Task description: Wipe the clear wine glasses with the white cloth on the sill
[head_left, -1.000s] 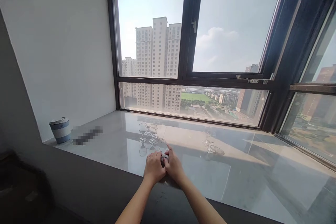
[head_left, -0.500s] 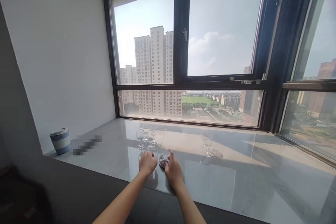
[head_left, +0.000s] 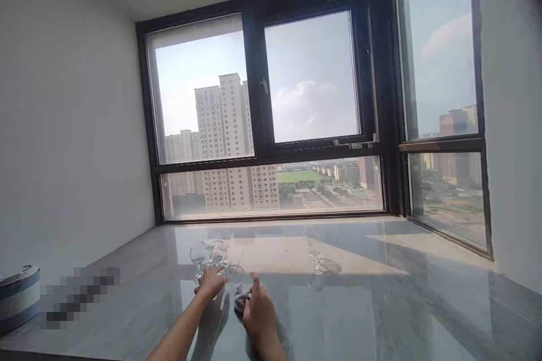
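Three clear wine glasses (head_left: pixel 210 251) stand in a cluster on the glossy grey stone sill (head_left: pixel 381 304). My left hand (head_left: pixel 210 282) reaches up to the foot of the nearest one, fingers loosely apart, and nothing is visibly gripped. My right hand (head_left: pixel 258 314) lies just to its right, closed on a small crumpled grey cloth (head_left: pixel 240 296) that rests on the sill, with the index finger lifted. Another wine glass (head_left: pixel 314 249) stands further right, with what looks like a glass lying on its side (head_left: pixel 329 265) beside it.
A blue-and-white striped lidded container (head_left: pixel 17 296) sits at the far left by the white wall. A dark-framed window (head_left: pixel 254 118) runs behind the sill, and a second window (head_left: pixel 442 141) is at the right. Sunlight falls across the sill's back half.
My view has risen and pulled back. My left hand has left the cloth and moved left and forward to the glasses. My right hand still has the cloth.
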A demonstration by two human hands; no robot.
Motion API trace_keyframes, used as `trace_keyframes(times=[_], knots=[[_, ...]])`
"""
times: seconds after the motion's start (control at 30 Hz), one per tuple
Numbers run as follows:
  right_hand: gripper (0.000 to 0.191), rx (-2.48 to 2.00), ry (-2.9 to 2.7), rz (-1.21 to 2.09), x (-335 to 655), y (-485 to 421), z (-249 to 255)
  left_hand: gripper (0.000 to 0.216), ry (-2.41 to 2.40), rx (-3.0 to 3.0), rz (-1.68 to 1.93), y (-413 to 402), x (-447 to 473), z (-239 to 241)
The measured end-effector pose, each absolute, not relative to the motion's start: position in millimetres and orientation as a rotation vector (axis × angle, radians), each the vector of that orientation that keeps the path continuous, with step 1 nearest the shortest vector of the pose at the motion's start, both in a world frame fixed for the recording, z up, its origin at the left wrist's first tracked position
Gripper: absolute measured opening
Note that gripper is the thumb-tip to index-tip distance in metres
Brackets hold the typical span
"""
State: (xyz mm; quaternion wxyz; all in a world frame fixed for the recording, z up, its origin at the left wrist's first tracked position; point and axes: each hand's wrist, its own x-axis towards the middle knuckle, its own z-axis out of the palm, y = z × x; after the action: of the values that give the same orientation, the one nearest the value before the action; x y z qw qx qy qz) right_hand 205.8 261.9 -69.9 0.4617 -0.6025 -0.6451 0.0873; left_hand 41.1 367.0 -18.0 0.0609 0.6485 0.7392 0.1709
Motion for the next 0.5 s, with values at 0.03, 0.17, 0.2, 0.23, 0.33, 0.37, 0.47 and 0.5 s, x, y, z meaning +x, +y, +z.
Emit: trace_keyframes(times=[0.03, 0.17, 0.2, 0.23, 0.33, 0.37, 0.47, 0.5], knots=[[0.065, -1.481, -1.585, 0.21, 205.7, 262.6, -70.1, 0.05, 2.24, 1.905, 0.531, 371.4, 39.7, -19.4], [0.067, -1.492, -1.588, 0.204, 205.6, 264.2, -70.4, 0.045, 2.171, 1.893, 0.509, 378.4, 35.2, -24.3], [0.068, -1.498, -1.587, 0.204, 205.6, 264.3, -70.1, 0.045, 2.152, 1.92, 0.507, 376.8, 34.5, -25.6], [0.068, -1.506, -1.585, 0.205, 205.5, 264.4, -69.5, 0.044, 2.136, 1.959, 0.512, 373.9, 33.8, -27.1], [0.068, -1.523, -1.582, 0.22, 205.0, 264.6, -67.5, 0.041, 2.093, 2.1, 0.531, 358.0, 32.2, -34.0], [0.067, -1.522, -1.583, 0.227, 204.9, 264.9, -67.2, 0.04, 2.084, 2.139, 0.53, 350.8, 31.7, -37.3], [0.067, -1.504, -1.585, 0.24, 205.9, 266.2, -69.1, 0.039, 2.063, 2.233, 0.514, 326.9, 30.4, -49.9], [0.067, -1.5, -1.586, 0.239, 206.6, 266.5, -70.7, 0.04, 2.055, 2.262, 0.507, 319.3, 29.6, -54.4]])
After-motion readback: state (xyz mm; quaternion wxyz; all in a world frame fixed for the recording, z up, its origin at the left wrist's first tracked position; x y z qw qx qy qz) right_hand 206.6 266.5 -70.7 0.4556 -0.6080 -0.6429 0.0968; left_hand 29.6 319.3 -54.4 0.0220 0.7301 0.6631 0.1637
